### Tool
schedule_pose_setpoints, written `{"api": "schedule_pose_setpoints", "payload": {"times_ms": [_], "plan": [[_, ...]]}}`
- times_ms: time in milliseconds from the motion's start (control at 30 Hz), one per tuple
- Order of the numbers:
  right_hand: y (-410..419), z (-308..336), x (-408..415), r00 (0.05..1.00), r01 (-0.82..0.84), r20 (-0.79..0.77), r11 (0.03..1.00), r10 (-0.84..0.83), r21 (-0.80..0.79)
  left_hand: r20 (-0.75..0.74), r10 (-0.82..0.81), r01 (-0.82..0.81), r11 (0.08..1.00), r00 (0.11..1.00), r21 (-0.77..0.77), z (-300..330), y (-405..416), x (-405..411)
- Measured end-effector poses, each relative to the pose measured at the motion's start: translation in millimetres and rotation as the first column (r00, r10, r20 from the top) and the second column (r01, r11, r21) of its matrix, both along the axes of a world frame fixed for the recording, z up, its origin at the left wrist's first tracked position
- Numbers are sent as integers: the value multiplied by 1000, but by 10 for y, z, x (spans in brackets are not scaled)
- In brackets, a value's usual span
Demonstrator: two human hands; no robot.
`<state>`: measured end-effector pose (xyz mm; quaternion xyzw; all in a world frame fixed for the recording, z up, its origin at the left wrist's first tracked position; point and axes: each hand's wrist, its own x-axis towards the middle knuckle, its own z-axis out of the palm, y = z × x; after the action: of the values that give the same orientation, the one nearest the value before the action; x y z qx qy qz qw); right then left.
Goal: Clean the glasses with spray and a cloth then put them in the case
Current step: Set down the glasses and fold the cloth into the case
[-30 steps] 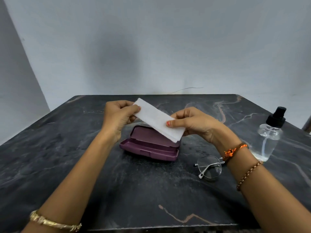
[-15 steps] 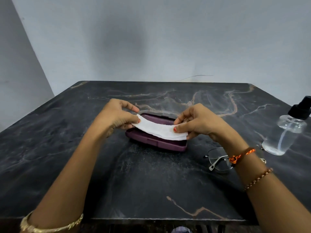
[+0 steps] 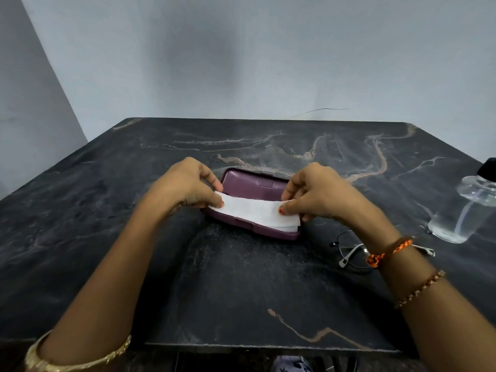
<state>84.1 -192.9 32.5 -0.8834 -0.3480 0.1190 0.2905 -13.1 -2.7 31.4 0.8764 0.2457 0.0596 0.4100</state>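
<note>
A folded white cloth (image 3: 252, 212) lies stretched flat across the open purple glasses case (image 3: 255, 185) at the table's middle. My left hand (image 3: 185, 183) pinches the cloth's left end and my right hand (image 3: 316, 191) pinches its right end. The cloth covers the case's lower half; the lid stands open behind it. Thin metal-framed glasses (image 3: 349, 249) lie on the table to the right, partly hidden under my right wrist. A clear spray bottle (image 3: 464, 210) with a black nozzle stands at the right edge of the view.
The dark marble table (image 3: 241, 285) reaches to a grey wall behind. Its near edge runs just below my forearms. Bracelets sit on both wrists.
Both hands have lowered the cloth from the air down onto the open case, turning it from tilted to flat. The glasses and bottle have not moved.
</note>
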Motion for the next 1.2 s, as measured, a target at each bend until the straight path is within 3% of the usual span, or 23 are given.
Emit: {"api": "schedule_pose_setpoints", "payload": {"times_ms": [300, 533, 733, 1200], "plan": [[-19, 27, -41, 984, -1, 179, 1000, 0, 7, -96, -66, 63, 998, 993, -30, 37, -6, -22], [-38, 24, -23, 992, 24, 118, 998, -32, 65, -56, -30, 21, 988, 998, -155, 37, 25, -31], [-16, 32, -44, 984, 12, 176, 1000, -7, -28, -72, -40, 23, 972, 997, -232, 70, 48, -59], [-21, -26, -60, 945, -19, 325, 995, 49, -95, -137, -36, 47, 996, 990, 77, -21, -7, 27]]}}
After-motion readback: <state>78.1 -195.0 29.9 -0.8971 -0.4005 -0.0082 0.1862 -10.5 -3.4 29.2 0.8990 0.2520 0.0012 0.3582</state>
